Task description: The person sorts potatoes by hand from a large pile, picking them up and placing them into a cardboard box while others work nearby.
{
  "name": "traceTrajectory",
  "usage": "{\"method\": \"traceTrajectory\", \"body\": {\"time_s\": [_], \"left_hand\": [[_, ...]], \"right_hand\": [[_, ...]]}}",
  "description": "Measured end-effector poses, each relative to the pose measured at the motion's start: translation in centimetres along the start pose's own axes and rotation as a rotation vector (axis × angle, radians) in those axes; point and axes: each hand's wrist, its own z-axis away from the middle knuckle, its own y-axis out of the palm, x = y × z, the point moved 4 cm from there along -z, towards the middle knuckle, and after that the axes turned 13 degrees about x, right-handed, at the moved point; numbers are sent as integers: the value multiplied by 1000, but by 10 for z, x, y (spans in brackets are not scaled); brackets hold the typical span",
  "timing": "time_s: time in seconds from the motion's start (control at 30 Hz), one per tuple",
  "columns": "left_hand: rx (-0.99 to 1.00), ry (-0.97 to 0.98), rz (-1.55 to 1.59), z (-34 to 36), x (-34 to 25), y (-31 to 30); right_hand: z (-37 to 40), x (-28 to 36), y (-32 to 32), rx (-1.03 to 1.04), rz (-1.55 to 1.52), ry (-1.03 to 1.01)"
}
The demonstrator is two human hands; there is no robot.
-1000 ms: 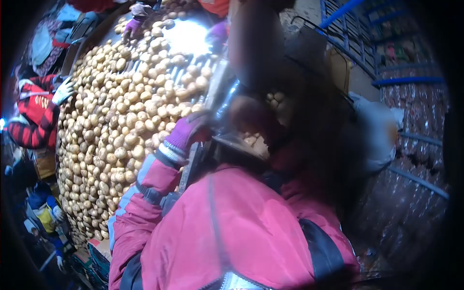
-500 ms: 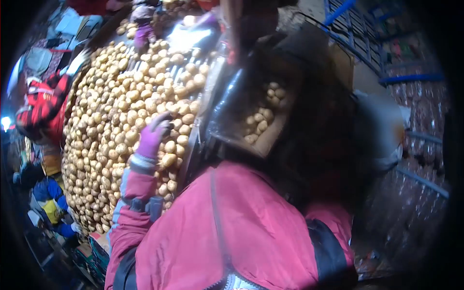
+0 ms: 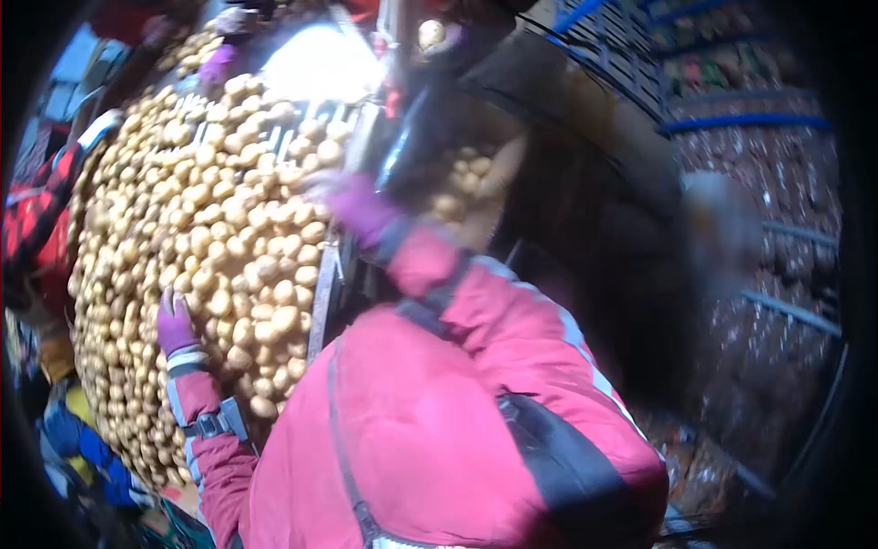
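Observation:
Potatoes (image 3: 285, 318) cover a wide sorting table in the head view. My left hand (image 3: 176, 328), in a purple glove with pale fingertips, lies on the potatoes at the lower left with its fingers stretched out. Over the table's metal edge (image 3: 322, 297) reaches my right hand (image 3: 358, 209), also in a purple glove. Its fingers are smeared by motion, so whether it holds anything does not show. Just right of it stands a plastic-lined box (image 3: 498, 188) with several potatoes (image 3: 470, 167) inside, partly hidden by my right arm.
Across the table is a person in a red and black sleeve (image 3: 41, 215); another purple-gloved hand (image 3: 218, 64) works at the far end. A person in blue (image 3: 87, 444) is at the lower left. Filled sacks (image 3: 773, 192) and blue racking (image 3: 750, 122) stand on the right.
My right hand has come into view and reaches to the table edge beside the box. My left hand now lies farther left and lower on the potatoes. The whole view has shifted.

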Motion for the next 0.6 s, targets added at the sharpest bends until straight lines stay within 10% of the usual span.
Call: {"method": "traceTrajectory", "body": {"time_s": [0.23, 0.37, 0.47, 0.6], "left_hand": [[-49, 59, -247, -33, -45, 45], [-56, -97, -49, -33, -121, 71], [16, 346, 70, -44, -121, 70], [-102, 209, 281, 0, -135, -22]], "right_hand": [[-14, 5, 185, 865, 513, 304], [-44, -21, 183, 850, 431, 277], [-74, -48, 179, 847, 430, 293], [-121, -46, 133, 647, 404, 255]]}}
